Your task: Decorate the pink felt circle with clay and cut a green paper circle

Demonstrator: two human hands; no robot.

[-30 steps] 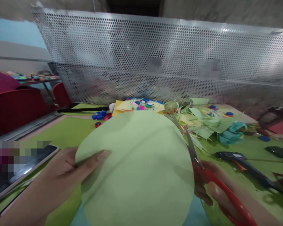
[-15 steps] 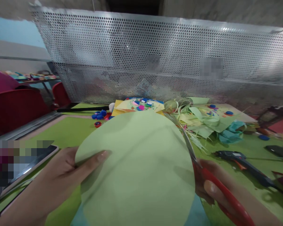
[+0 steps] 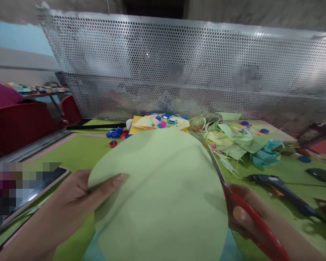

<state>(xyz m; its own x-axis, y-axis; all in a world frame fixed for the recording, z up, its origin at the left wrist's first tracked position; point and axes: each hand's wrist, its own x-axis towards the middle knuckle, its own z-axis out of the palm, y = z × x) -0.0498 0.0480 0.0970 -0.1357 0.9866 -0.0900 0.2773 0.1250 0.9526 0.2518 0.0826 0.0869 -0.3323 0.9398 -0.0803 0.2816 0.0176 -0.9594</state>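
- Head view: the left hand (image 3: 70, 203) pinches the left edge of a round, matte pale-green paper disc (image 3: 160, 195), thumb flat on its face, fingers hidden behind.
- The right hand (image 3: 244, 214) grips red-handled scissors (image 3: 241, 206) just right of the disc; the thin steel blades lie pressed together along its right rim.
- Beyond the blade tips lies a heap of curled green and yellow paper scraps (image 3: 230, 139).
- Right of the scissors rests a dark glue gun (image 3: 277, 186) on the green felt table (image 3: 78, 152).
- Far past the thumb, blue plastic bottle caps (image 3: 114, 134) cluster; a perforated metal screen (image 3: 179, 69) stands behind.
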